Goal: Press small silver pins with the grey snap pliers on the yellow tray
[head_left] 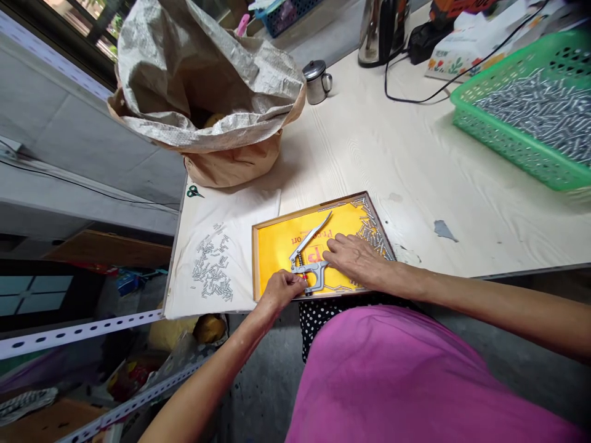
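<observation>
Over a shallow tray [256,261] with a yellow lining lies a grey hand-press plier [317,274], its lever raised and a spring below the lever. My right hand [357,259] has its fingers curled round the end of the tool's body; the part under the palm is hidden. At the tool's jaw, beside a small red part, my left hand [280,289] pinches with thumb and fingers together. Whatever lies between those fingertips is too small to make out. Small metal pins [372,227] are heaped along the tray's right side, with more along its near edge.
Loose metal pieces [212,267] lie scattered on a white cloth at left, below green-handled scissors [194,192]. Behind stands a large open woven sack [235,163]. A lidded metal mug [317,83], a kettle [383,34] with cord, and a green basket [503,144] of metal pieces stand farther back.
</observation>
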Tool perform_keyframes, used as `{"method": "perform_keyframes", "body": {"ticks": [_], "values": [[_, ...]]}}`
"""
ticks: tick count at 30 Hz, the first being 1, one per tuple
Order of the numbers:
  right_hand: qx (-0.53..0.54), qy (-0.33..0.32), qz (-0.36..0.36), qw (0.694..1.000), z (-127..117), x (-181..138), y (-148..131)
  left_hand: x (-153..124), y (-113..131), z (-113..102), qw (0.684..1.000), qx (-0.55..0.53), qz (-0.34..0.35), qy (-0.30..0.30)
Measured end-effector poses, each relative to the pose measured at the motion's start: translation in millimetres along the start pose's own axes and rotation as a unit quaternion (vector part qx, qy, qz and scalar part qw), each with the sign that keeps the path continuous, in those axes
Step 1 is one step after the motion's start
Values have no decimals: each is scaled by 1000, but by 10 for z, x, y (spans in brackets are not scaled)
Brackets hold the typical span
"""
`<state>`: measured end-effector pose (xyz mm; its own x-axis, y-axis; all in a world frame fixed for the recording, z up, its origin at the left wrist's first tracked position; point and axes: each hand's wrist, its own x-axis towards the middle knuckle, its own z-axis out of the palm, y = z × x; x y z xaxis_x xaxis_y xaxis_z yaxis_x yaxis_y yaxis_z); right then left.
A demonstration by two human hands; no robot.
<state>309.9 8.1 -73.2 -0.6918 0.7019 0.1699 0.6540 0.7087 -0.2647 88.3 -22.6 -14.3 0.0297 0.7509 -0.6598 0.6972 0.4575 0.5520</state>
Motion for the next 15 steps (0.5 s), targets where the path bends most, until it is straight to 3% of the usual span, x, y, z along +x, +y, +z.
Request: {"method": "perform_keyframes", "body": {"ticks": [8, 11, 15], "values": [[56, -16, -11, 998, -143, 22, 137, 24, -33, 31, 1000, -10, 2, -1], [28, 6, -12, 1000, -226, 94, 267, 18, -50, 37, 1000, -8, -3, 4], [-14, -16, -33, 999, -219, 217, 413, 13, -70, 43, 1000, 5, -10, 19]]}}
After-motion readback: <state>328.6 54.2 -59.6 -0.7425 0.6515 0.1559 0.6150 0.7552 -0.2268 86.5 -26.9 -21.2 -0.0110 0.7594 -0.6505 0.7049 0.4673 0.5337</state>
